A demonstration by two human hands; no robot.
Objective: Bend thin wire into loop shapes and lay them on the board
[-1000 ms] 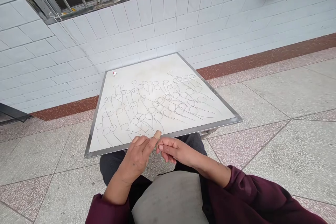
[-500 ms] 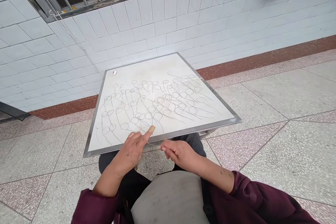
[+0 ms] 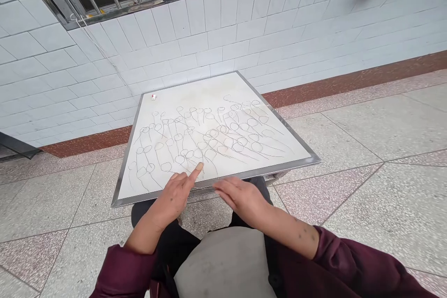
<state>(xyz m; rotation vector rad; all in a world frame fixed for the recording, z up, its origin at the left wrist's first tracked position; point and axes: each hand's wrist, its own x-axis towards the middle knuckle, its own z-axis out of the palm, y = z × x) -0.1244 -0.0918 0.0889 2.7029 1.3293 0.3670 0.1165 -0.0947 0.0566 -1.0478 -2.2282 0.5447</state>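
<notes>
White tabletop (image 3: 195,89), thin looped strands (image 3: 213,133), left hand (image 3: 174,197) half-curled, underside hidden, right hand (image 3: 246,200) nearly closed, either grip's hold unclear

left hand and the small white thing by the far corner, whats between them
Several thin loops with long tails lie between the left hand and the white thing, on the tabletop, in the head view.
</notes>
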